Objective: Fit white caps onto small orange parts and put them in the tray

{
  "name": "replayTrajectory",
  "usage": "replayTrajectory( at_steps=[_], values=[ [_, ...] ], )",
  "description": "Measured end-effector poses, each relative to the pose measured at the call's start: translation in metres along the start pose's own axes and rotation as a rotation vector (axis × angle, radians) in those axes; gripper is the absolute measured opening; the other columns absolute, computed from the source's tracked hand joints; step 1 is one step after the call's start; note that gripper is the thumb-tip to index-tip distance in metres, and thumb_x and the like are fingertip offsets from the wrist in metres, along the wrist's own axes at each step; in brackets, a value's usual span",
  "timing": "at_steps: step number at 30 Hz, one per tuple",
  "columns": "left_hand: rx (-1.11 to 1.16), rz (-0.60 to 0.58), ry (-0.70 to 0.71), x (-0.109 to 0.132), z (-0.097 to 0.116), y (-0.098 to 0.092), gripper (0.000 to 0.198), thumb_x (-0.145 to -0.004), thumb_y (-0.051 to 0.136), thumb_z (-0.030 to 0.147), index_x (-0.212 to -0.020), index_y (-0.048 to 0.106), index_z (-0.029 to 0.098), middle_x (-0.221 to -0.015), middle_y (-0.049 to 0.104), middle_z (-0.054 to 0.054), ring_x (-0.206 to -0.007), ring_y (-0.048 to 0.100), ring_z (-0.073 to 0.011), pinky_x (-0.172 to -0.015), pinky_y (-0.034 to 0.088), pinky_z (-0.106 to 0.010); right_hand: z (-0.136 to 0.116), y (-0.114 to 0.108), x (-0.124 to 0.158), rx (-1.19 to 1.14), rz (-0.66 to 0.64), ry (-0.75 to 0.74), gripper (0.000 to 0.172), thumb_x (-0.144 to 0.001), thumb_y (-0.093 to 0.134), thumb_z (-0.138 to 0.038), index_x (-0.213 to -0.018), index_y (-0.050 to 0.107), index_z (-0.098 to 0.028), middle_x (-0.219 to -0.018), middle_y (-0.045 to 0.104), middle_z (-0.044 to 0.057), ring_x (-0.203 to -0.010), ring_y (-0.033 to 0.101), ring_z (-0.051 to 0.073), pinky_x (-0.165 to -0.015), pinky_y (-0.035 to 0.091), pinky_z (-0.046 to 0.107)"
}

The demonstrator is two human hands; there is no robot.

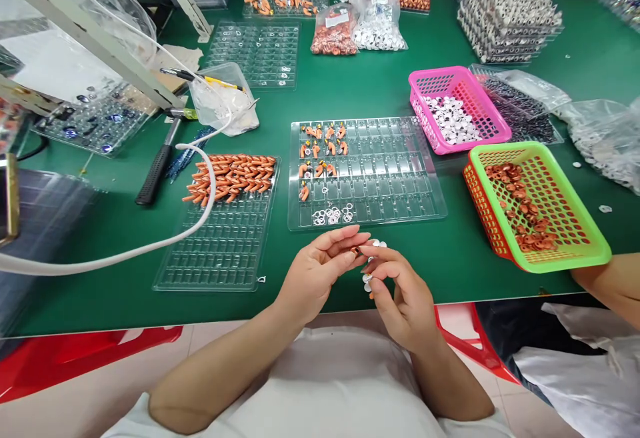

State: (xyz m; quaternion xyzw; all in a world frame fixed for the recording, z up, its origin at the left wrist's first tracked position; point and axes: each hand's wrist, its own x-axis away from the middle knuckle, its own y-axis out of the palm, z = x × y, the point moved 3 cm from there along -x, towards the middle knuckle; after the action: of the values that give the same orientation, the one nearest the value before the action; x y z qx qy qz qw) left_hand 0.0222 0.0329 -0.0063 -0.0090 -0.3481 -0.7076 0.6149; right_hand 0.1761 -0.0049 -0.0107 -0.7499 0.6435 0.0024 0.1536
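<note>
My left hand [317, 271] and my right hand [400, 295] meet near the front edge of the green table [380, 91], fingertips pinched together on a small orange and brown part [356, 251]. My right hand also holds several small white rings [369, 279] against its fingers. Just beyond the hands lies a clear compartment tray [380, 178] with orange parts [320, 151] in its left columns and loose white rings [333, 214] at its near edge.
A second clear tray [220, 251] with a row of orange parts [233, 175] lies left, crossed by a white hose [150, 248]. A hammer [157, 168] lies further left. A pink basket [457, 108] and a green-orange basket [537, 205] sit right. Another person's arm [610, 285] shows at right.
</note>
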Motion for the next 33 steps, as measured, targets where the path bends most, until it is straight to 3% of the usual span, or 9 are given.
replayTrajectory(
  at_steps=[4, 10, 16, 23, 29, 33],
  values=[
    [-0.158, 0.088, 0.113, 0.001, 0.004, -0.001, 0.028, -0.078, 0.079, 0.017, -0.105, 0.071, 0.020, -0.100, 0.078, -0.004, -0.097, 0.072, -0.0198, -0.087, 0.059, -0.029, -0.001, 0.001, -0.001, -0.027, 0.037, 0.018, 0.014, -0.096, 0.047, -0.012, -0.092, 0.055, -0.023, -0.128, 0.059, 0.007, -0.095, 0.063, 0.018, -0.089, 0.051, 0.039],
    [-0.147, 0.149, 0.129, -0.004, -0.002, -0.011, 0.027, -0.072, 0.084, 0.019, -0.096, 0.072, 0.019, -0.085, 0.077, -0.002, -0.080, 0.073, -0.0148, -0.072, 0.058, -0.022, 0.003, 0.001, 0.001, -0.080, 0.062, 0.077, 0.011, -0.097, 0.048, -0.016, -0.091, 0.055, -0.023, -0.128, 0.058, 0.008, -0.094, 0.062, 0.018, -0.089, 0.052, 0.042],
    [0.027, 0.135, 0.035, -0.007, -0.005, -0.012, 0.030, -0.068, 0.086, 0.017, -0.094, 0.072, 0.017, -0.082, 0.075, -0.001, -0.077, 0.070, -0.0124, -0.073, 0.057, -0.021, 0.004, 0.004, 0.001, -0.120, 0.072, 0.101, 0.010, -0.098, 0.048, -0.021, -0.091, 0.055, -0.023, -0.127, 0.059, 0.010, -0.092, 0.063, 0.020, -0.081, 0.055, 0.041],
    [0.138, 0.087, -0.087, -0.007, -0.002, -0.007, 0.033, -0.067, 0.085, 0.015, -0.096, 0.070, 0.014, -0.082, 0.073, -0.002, -0.076, 0.069, -0.0123, -0.074, 0.056, -0.023, 0.006, 0.006, 0.000, -0.124, 0.075, 0.147, 0.009, -0.096, 0.050, -0.022, -0.091, 0.056, -0.024, -0.124, 0.062, 0.011, -0.103, 0.064, 0.024, -0.073, 0.057, 0.039],
    [-0.074, 0.151, -0.003, -0.005, -0.002, -0.011, 0.023, -0.071, 0.084, 0.022, -0.090, 0.072, 0.017, -0.084, 0.074, -0.003, -0.072, 0.069, -0.0146, -0.055, 0.049, -0.020, 0.002, 0.007, -0.002, -0.095, 0.050, 0.105, 0.012, -0.097, 0.048, -0.021, -0.089, 0.056, -0.024, -0.123, 0.062, 0.010, -0.097, 0.065, 0.022, -0.076, 0.057, 0.037],
    [-0.278, 0.179, 0.156, -0.001, 0.001, -0.010, 0.011, -0.077, 0.079, 0.025, -0.086, 0.075, 0.020, -0.089, 0.075, -0.004, -0.079, 0.070, -0.0186, -0.061, 0.054, -0.024, -0.003, 0.010, -0.001, 0.012, 0.054, 0.010, 0.013, -0.094, 0.048, -0.013, -0.093, 0.055, -0.024, -0.124, 0.062, 0.010, -0.095, 0.066, 0.020, -0.080, 0.056, 0.039]
  ],
)
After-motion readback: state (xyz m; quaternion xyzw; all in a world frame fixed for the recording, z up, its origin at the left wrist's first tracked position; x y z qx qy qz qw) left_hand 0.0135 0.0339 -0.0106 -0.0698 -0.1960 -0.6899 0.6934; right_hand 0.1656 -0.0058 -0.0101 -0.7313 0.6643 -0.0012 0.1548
